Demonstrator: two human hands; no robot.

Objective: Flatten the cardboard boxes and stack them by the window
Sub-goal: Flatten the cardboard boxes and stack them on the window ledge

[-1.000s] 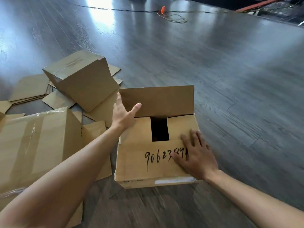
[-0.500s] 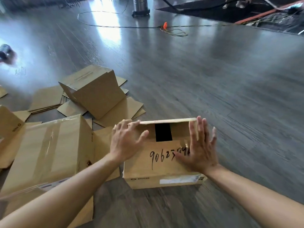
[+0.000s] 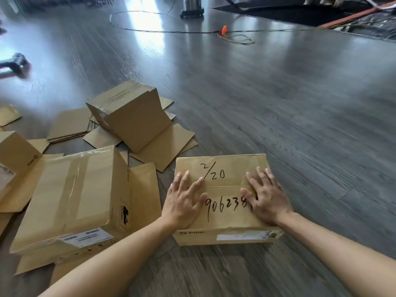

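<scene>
A brown cardboard box (image 3: 225,168) with black handwritten numbers lies on the dark wooden floor in front of me, its top flaps folded down and closed. My left hand (image 3: 184,200) presses flat on the left of the top, fingers spread. On the right side my right hand (image 3: 265,198) presses the same way, its palm covering the end of the written number. A larger taped box (image 3: 72,198) stands to the left. Behind it, a smaller box (image 3: 130,112) sits tilted on flattened cardboard sheets (image 3: 171,142).
Another box (image 3: 15,155) shows at the left edge, with more flat sheets (image 3: 68,123) near it. A black cable (image 3: 160,31) with an orange plug (image 3: 224,30) crosses the far floor by a metal stand (image 3: 191,7). Bare floor stretches to the right.
The far flap, upright a second ago, has been folded down over the opening. Both hands moved onto the closed top and now press flat. The view has shifted nearer the box.
</scene>
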